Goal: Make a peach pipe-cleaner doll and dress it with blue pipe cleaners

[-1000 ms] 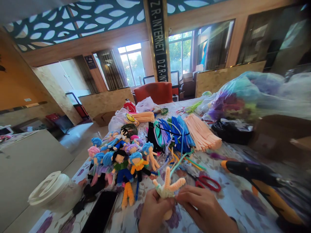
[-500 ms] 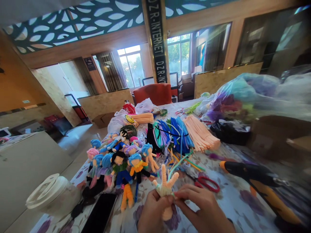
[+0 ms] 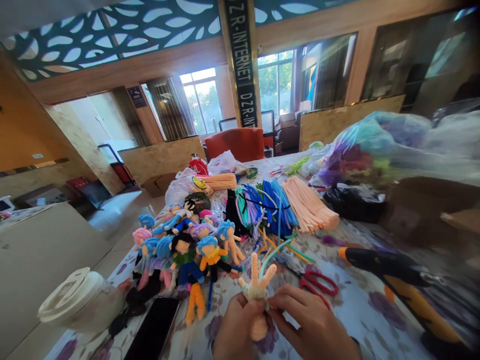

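My left hand (image 3: 237,327) is closed around a peach pipe-cleaner doll (image 3: 258,329), turned with its limbs pointing up and away from me. Pale green pipe cleaner (image 3: 268,257) is wound about the doll's middle, and its long free end arcs up to the right. At the doll's right side, my right hand (image 3: 309,320) pinches a bit of green at the body, its fingertips touching the doll. Just beyond lie finished pipe-cleaner dolls (image 3: 183,250) in a heap, with blue, pink and black hair. Red-handled scissors (image 3: 318,283) rest behind my right hand.
Bundles of blue pipe cleaners (image 3: 275,210) and peach pipe cleaners (image 3: 311,205) lie mid-table. A black and yellow glue gun (image 3: 390,272) is at right, a phone (image 3: 153,327) and white lidded tub (image 3: 80,300) at left. Plastic bags (image 3: 375,145) pile at the back right.
Both hands stay nearly in place around the doll. The right fingertips shift slightly at the green strand; the view has moved a little.
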`<state>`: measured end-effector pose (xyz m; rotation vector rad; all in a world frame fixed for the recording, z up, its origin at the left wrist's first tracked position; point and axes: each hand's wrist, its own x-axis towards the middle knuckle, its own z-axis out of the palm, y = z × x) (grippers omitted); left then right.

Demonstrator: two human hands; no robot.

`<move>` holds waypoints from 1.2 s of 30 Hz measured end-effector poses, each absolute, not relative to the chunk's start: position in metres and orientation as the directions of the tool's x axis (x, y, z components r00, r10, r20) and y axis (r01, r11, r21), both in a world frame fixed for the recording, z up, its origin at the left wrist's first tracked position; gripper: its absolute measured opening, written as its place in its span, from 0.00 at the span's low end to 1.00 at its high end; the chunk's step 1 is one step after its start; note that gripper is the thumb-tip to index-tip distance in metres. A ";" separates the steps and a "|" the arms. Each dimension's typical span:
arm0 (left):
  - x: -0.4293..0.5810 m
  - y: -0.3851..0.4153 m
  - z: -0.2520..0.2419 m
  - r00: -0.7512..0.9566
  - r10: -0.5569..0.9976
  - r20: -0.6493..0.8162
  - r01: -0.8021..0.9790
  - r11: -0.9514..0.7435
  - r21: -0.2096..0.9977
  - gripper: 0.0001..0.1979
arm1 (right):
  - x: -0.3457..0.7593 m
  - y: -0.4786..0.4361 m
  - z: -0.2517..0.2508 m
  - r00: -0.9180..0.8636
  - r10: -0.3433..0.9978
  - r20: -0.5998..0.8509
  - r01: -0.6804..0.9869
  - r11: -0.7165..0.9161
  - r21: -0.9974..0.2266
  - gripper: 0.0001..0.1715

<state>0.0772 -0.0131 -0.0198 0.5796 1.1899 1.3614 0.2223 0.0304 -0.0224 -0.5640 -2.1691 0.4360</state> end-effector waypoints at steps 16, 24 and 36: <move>0.067 -0.012 -0.031 0.093 0.866 -0.492 -0.719 0.400 0.569 0.16 | 0.229 0.041 -0.015 -0.521 0.708 0.477 0.211 0.648 -0.732 0.15; 0.057 -0.014 -0.030 0.356 0.847 -0.396 -0.626 0.531 0.572 0.26 | 0.227 0.047 -0.017 -0.542 0.699 0.466 0.132 0.619 -0.774 0.06; 0.059 -0.014 -0.025 0.372 0.843 -0.389 -0.542 0.537 0.647 0.30 | 0.227 0.046 -0.018 -0.532 0.733 0.423 0.183 0.588 -0.788 0.09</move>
